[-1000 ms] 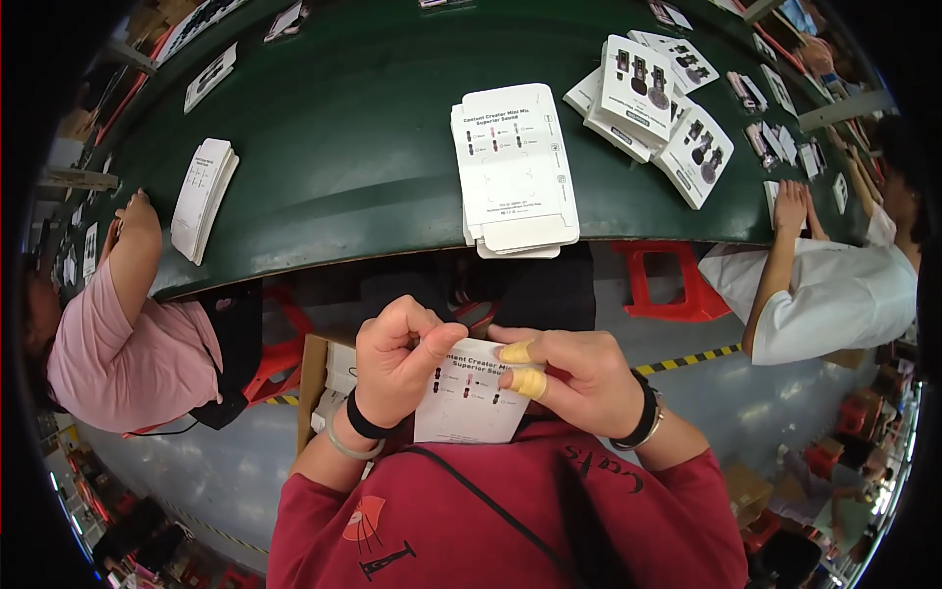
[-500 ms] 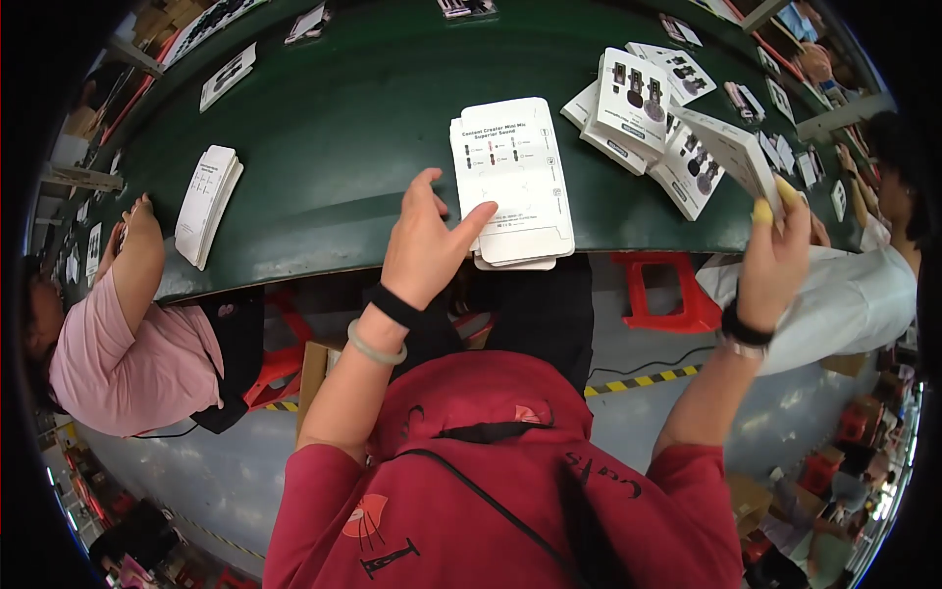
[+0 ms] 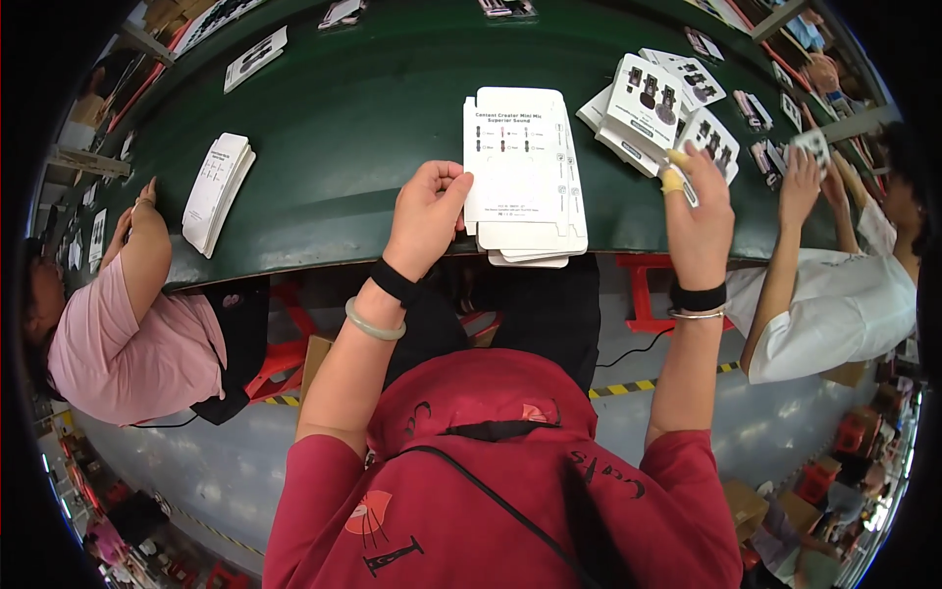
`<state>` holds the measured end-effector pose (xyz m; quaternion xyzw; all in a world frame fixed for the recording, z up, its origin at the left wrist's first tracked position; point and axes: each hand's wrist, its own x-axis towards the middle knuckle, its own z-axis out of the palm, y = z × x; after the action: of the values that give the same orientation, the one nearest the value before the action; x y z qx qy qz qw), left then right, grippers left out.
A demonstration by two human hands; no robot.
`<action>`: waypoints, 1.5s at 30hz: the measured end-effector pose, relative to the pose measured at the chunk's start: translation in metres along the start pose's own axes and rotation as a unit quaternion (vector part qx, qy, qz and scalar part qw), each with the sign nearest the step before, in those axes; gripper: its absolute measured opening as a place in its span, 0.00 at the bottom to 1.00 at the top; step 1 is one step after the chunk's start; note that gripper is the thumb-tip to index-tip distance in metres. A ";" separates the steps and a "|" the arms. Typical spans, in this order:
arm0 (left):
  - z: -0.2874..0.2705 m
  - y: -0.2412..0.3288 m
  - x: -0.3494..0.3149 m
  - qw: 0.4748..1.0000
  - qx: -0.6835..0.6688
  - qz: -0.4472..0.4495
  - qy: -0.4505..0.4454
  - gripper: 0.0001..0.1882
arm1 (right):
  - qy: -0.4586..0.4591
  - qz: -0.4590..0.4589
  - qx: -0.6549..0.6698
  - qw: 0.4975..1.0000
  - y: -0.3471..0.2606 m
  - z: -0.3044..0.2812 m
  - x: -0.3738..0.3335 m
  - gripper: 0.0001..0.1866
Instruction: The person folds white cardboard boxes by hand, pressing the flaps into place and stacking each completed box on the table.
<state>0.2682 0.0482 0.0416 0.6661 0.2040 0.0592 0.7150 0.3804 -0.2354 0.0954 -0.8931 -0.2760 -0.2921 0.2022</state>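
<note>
The left hand [image 3: 429,216] pinches the top flat white cardboard carton [image 3: 520,182] stacked at the green surface's [image 3: 334,147] near edge; right hand [image 3: 701,218], by white rectangular boxes [image 3: 643,103], grip unclear.

Cartons [image 3: 520,172] on table [image 3: 343,128], boxes [image 3: 643,101] at right

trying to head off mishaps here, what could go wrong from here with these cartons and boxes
The stack of white cartons seems to poke past the near edge of the green table, so a bump from the left hand at its side might knock some off. The boxes to the right overlap askew and could slide if the right hand nudges them. Yellow tape on that hand might weaken its grip.
</note>
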 end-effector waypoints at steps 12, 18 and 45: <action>-0.022 0.028 -0.055 0.980 -0.012 0.184 -0.076 0.05 | -0.123 -0.056 0.228 0.964 -0.113 -0.009 0.040 0.19; -0.040 0.025 -0.096 0.983 -0.055 0.141 -0.103 0.05 | -0.237 -0.024 0.248 0.939 -0.124 -0.023 0.031 0.20; -0.044 -0.014 -0.159 0.813 -0.398 -0.143 -0.400 0.42 | -0.512 -0.017 0.199 0.836 -0.154 -0.075 -0.017 0.12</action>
<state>0.1052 0.0307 0.0607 0.2515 -0.0489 -0.2393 0.9365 0.2439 -0.1627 0.1716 -0.8508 -0.4077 0.2642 0.2001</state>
